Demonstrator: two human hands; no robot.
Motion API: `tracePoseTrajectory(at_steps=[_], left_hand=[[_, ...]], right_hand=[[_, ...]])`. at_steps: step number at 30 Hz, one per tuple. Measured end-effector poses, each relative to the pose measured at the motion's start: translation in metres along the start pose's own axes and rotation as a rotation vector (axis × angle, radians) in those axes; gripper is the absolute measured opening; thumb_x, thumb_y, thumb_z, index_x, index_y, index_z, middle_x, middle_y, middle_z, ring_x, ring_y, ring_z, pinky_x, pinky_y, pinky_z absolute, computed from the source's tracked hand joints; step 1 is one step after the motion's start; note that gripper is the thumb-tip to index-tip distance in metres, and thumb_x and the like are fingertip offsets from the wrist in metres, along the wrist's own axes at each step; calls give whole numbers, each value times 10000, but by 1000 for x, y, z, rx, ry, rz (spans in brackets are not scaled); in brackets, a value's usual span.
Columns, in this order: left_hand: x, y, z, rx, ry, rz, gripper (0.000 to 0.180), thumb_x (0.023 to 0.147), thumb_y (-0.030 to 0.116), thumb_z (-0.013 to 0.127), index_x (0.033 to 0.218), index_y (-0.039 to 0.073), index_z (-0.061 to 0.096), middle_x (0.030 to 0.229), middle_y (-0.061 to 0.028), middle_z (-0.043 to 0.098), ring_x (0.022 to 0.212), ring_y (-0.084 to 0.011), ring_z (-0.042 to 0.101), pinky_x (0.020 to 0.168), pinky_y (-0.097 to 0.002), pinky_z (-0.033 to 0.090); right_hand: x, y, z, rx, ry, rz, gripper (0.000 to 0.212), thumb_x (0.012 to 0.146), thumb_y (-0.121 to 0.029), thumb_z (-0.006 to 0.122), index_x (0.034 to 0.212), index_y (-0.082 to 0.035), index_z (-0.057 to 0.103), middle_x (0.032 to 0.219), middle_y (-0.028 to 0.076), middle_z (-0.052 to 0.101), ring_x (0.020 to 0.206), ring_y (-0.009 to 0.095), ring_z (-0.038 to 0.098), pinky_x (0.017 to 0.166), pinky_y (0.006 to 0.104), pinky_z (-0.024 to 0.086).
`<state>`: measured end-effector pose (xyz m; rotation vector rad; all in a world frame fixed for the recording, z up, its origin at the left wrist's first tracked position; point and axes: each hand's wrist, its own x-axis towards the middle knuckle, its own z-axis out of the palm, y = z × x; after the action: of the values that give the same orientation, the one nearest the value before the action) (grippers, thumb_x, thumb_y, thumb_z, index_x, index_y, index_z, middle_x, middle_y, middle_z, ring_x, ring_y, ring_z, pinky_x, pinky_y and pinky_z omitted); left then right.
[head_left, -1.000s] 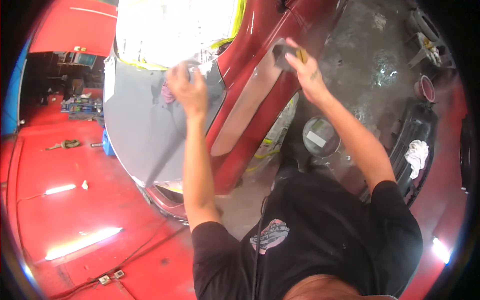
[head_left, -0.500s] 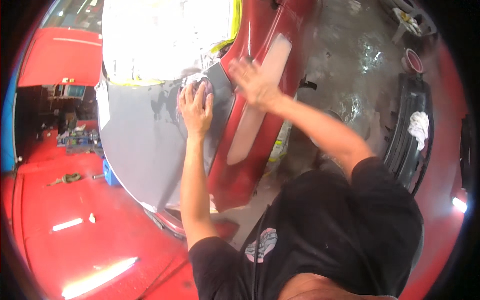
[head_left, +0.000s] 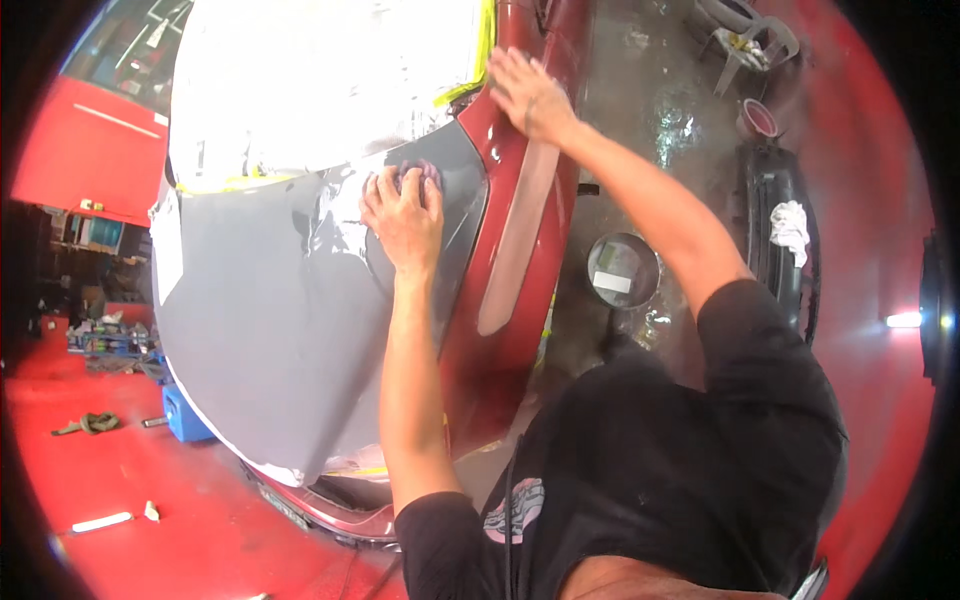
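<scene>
The person's left hand (head_left: 403,225) curls its fingers over a bunched purple cloth (head_left: 420,167) against the matte-grey car bonnet (head_left: 270,280). From that palm the cloth lies at twelve o'clock, with no clear long axis. The right hand (head_left: 532,102), farther off at the cloth's two o'clock, is empty, fingers extended over the glossy red wing (head_left: 510,185); contact, I can't tell.

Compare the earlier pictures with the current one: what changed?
The right hand moved left, from the far end of the pale strip toward the light covering; the dark block it held is no longer visible. The left hand, earlier beside the purplish wad, now rests over it on the grey panel. The white rag still lies on the black bumper.
</scene>
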<state>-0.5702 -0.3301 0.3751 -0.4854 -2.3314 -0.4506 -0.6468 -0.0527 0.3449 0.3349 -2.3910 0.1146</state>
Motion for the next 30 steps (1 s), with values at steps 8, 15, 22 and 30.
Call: tracePoseTrajectory(at_steps=[8, 15, 22, 30], left_hand=[[-6, -8, -12, 11, 4, -18, 250, 901, 211, 694, 1138, 137, 727, 1293, -117, 605, 1308, -343, 517, 1111, -553, 369], [-1, 3, -2, 51, -34, 4, 342, 882, 195, 682, 1214, 118, 714, 1317, -140, 599, 1327, -373, 504, 1132, -559, 355], [1, 4, -8, 110, -74, 16, 331, 878, 182, 669, 1194, 86, 702, 1305, -161, 589, 1323, -401, 497, 1127, -571, 344], [0, 12, -11, 165, -106, 7, 351, 880, 162, 649, 1215, 65, 691, 1308, -176, 584, 1315, -408, 495, 1129, -561, 350]], right_hand=[[-58, -86, -15, 359, -68, -117, 631, 1043, -302, 563, 1560, 26, 409, 1674, 231, 310, 1569, 417, 246, 1278, 521, 233], [21, -10, 18, -127, 39, 99, 632, 1039, -277, 554, 1541, 78, 404, 1639, 328, 299, 1541, 497, 252, 1266, 582, 230], [-2, -4, 3, 211, 20, 30, 616, 1002, -255, 591, 1530, 37, 462, 1661, 249, 329, 1567, 440, 244, 1278, 532, 229], [-13, -49, -13, 475, 117, 157, 631, 991, -247, 618, 1540, 13, 449, 1661, 269, 298, 1551, 468, 255, 1277, 555, 233]])
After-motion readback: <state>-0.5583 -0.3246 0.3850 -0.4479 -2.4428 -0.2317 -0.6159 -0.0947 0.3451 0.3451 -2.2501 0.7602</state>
